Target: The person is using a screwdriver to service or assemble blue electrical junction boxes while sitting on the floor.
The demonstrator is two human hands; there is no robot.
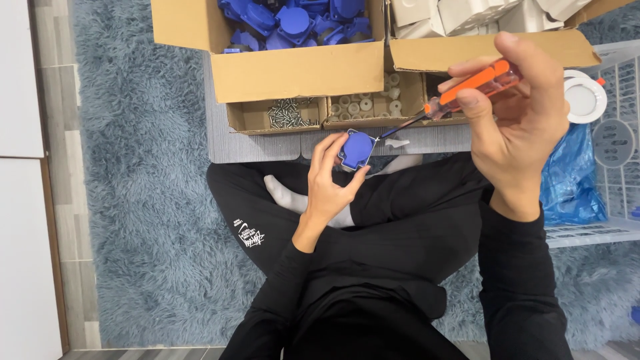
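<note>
So you're sitting cross-legged on the blue shaggy rug [147, 220], and your left hand [328, 183] has its grip pinched around a small blue plastic cover [357, 149], held up just over your knees in front of the boxes. Your right hand [517, 110] is clenched on the orange-handled screwdriver [467, 87], and its tip sits right at the upper right corner of that cover, so I'd say you're mid-screw on this piece, not finished with it. Can't tell how many screws are already in, it's too small to see. There's a big cardboard box [300, 70] piled with more of the same blue parts, another with white parts [467, 13], plus a small tray of screws [287, 115], so looks like plenty left to go.
</note>
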